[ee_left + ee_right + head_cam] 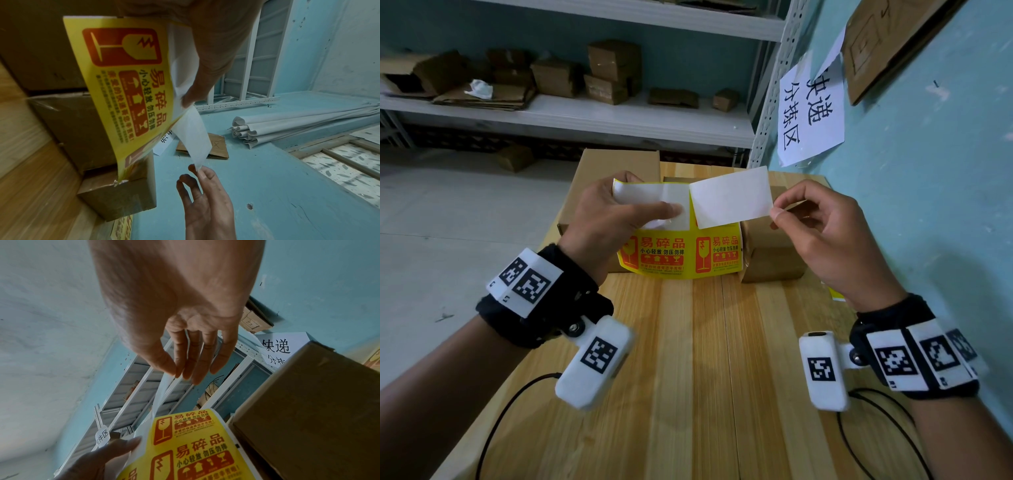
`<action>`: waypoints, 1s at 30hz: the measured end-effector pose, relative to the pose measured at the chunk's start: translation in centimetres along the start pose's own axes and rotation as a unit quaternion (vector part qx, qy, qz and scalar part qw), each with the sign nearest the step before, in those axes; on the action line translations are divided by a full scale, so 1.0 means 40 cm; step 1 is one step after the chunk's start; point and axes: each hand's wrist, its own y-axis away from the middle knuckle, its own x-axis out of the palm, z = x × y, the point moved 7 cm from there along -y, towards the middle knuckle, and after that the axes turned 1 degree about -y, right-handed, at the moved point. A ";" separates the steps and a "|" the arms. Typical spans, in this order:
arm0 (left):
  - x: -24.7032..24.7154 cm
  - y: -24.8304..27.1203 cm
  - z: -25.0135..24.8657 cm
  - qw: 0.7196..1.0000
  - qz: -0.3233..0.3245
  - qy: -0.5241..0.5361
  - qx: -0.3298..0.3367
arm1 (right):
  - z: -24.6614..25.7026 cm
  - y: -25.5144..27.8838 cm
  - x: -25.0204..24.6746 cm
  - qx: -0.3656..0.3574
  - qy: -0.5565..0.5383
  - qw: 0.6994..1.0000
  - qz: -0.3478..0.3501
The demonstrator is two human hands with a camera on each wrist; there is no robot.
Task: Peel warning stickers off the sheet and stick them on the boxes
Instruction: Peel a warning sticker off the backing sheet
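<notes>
At the centre of the head view the left hand (pixel 602 219) grips the sticker sheet (pixel 681 255), thumb pressed across its bare white upper part. The right hand (pixel 822 233) pinches the right edge of a sticker (pixel 731 200), thumb against fingertip, its white back toward the camera. Its left edge meets the sheet near the left thumb tip; whether it is quite free I cannot tell.

To do this step well, I would keep the sheet taut and draw the sticker away low and evenly, so it neither curls onto itself nor tears. Hold it only by the margin, keeping the glue clean, then lay one edge on a box and smooth outward.

Counted: two printed stickers face the camera on the sheet, with one more in the right hand. On the counter (pixel 688 359) behind the sheet stand at least three boxes: one at upper left (pixel 616 164), one to the right (pixel 770 253), and a third partly hidden between them.
</notes>
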 end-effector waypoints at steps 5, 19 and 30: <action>-0.001 -0.004 0.002 1.000 0.004 0.003 -0.002 | -0.003 -0.001 -0.002 0.003 -0.003 1.000 -0.002; -0.005 -0.009 0.008 1.000 0.003 0.001 -0.005 | -0.004 -0.002 -0.002 0.000 -0.003 1.000 -0.001; -0.007 -0.009 0.008 1.000 -0.001 0.002 -0.011 | -0.004 -0.002 -0.004 0.004 -0.006 1.000 -0.003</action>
